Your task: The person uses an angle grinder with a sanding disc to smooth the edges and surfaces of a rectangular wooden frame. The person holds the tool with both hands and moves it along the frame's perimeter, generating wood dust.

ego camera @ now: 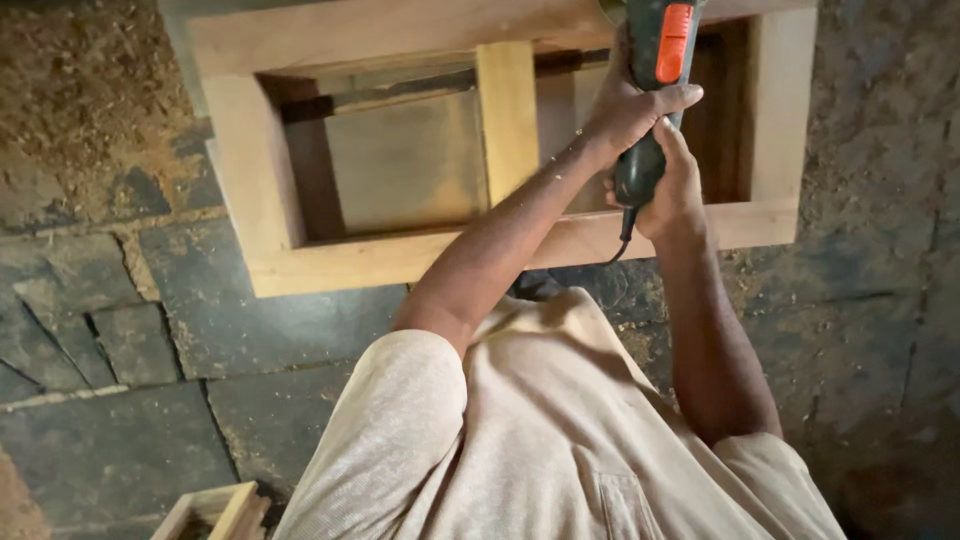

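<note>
With both our left hand (640, 105) and right hand (672, 190) clenched round the tool (655, 90) at upper right, its cord (622, 235) could snag the frame (400, 255).

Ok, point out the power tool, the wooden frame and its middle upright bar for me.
power tool (662, 45): head view, on its dark green body beside the orange switch.
wooden frame (330, 262): head view, on the near bottom rail.
middle upright bar (507, 120): head view, halfway along its length.
</note>
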